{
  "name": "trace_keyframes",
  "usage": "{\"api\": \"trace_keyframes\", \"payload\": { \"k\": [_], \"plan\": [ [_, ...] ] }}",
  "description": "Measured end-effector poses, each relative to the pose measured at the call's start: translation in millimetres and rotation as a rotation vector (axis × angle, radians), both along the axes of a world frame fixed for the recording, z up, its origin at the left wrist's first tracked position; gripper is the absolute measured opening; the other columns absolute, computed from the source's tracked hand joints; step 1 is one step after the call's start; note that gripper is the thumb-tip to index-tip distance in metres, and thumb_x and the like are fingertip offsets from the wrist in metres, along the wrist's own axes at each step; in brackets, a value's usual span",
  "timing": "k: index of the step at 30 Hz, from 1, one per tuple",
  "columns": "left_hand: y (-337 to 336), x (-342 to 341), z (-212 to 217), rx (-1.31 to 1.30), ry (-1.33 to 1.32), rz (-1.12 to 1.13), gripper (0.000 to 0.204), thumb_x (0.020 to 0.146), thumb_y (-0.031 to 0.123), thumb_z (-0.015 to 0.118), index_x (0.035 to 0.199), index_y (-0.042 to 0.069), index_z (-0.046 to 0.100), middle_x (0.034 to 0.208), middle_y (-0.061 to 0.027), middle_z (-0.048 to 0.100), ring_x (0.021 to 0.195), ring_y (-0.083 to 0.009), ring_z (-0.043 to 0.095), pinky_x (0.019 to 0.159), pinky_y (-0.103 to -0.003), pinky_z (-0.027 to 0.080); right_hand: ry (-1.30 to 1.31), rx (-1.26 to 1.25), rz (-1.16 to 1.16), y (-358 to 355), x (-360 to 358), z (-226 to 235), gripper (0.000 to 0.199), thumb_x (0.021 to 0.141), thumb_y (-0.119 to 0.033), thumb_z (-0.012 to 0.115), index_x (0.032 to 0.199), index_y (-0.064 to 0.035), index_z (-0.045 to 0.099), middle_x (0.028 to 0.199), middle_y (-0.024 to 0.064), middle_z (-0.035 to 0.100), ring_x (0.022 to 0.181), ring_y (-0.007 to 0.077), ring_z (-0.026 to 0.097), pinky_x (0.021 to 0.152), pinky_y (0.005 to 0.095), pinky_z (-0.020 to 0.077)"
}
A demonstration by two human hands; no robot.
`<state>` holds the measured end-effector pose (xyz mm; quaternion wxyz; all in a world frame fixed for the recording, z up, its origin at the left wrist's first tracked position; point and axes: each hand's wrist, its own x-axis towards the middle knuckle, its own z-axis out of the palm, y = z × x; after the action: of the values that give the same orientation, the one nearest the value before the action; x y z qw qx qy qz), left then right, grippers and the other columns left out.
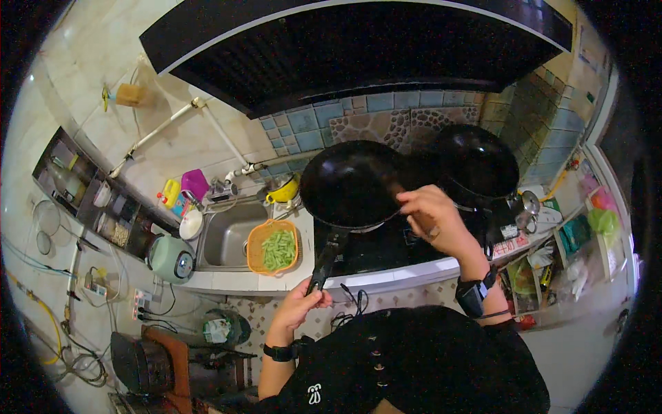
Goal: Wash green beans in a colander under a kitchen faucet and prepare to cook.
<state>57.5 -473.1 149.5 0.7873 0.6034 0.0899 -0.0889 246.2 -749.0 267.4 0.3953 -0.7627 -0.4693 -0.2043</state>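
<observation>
My left hand (pixel 298 303) grips the long black handle of a black wok (pixel 348 183) that sits tilted over the dark stove top (pixel 376 250). My right hand (pixel 431 219) reaches over the wok's right rim, fingers curled around something small and dark; I cannot tell what it is. A second black wok (pixel 476 162) rests on the burner to the right, just behind my right hand.
An orange colander of cut green beans (pixel 276 247) rests at the right edge of the steel sink (pixel 227 234). A green rice cooker (pixel 171 258) stands left of the sink. A yellow pot (pixel 284 190) sits behind. Range hood (pixel 345 48) overhead. Small kettle (pixel 527 203) at right.
</observation>
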Motion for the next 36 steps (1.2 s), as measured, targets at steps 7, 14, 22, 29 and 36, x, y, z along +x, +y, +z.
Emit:
{"api": "trace_keyframes", "payload": {
  "k": [7, 14, 22, 29, 36],
  "plan": [
    [-2.1, -3.9, -2.3, 0.078, -0.062, -0.132, 0.058, 0.085, 0.027, 0.056, 0.129, 0.002, 0.028, 0.098, -0.0125, 0.057, 0.088, -0.0203, 0.058, 0.079, -0.033, 0.047, 0.107, -0.218, 0.254, -36.6, -47.9, 33.9, 0.016, 0.066, -0.009, 0.067, 0.080, -0.0072, 0.059, 0.099, 0.0122, 0.059, 0.085, 0.0308, 0.056, 0.072, 0.0372, 0.0460],
    [0.3, 3.5, 1.2, 0.079, -0.153, -0.296, 0.063, 0.084, 0.027, 0.057, 0.132, 0.003, 0.023, 0.108, -0.0135, 0.054, 0.095, -0.0221, 0.056, 0.084, -0.035, 0.045, 0.078, -0.299, 0.120, -25.2, -50.1, 55.2, 0.018, 0.066, -0.016, 0.069, 0.077, -0.0067, 0.058, 0.091, 0.0121, 0.058, 0.082, 0.0292, 0.057, 0.067, 0.0356, 0.0469],
    [5.4, -4.6, 0.6, 0.123, -0.131, -0.295, 0.062, 0.085, 0.025, 0.056, 0.133, 0.002, 0.025, 0.107, -0.0113, 0.057, 0.097, -0.0190, 0.056, 0.088, -0.033, 0.043, 0.167, -0.097, 0.233, -22.5, -22.3, 4.8, 0.025, 0.068, -0.020, 0.071, 0.084, -0.0046, 0.060, 0.098, 0.0160, 0.059, 0.084, 0.0319, 0.058, 0.072, 0.0358, 0.0480],
    [9.8, -12.2, 5.9, 0.082, -0.097, -0.244, 0.056, 0.086, 0.021, 0.055, 0.132, 0.003, 0.030, 0.106, -0.0071, 0.055, 0.096, -0.0130, 0.052, 0.085, -0.028, 0.040, 0.191, -0.251, 0.238, -52.6, -50.8, 53.3, 0.023, 0.067, -0.018, 0.070, 0.082, -0.0053, 0.059, 0.093, 0.0155, 0.059, 0.082, 0.0312, 0.059, 0.069, 0.0358, 0.0480],
    [6.6, -11.9, 4.2, 0.021, -0.079, -0.218, 0.054, 0.086, 0.017, 0.054, 0.132, 0.001, 0.030, 0.106, -0.0064, 0.055, 0.096, -0.0135, 0.052, 0.086, -0.028, 0.040, 0.126, -0.156, 0.115, -9.3, -17.5, -25.3, 0.028, 0.067, -0.018, 0.071, 0.088, -0.0032, 0.059, 0.104, 0.0151, 0.057, 0.090, 0.0317, 0.057, 0.078, 0.0360, 0.0473]
  ]
}}
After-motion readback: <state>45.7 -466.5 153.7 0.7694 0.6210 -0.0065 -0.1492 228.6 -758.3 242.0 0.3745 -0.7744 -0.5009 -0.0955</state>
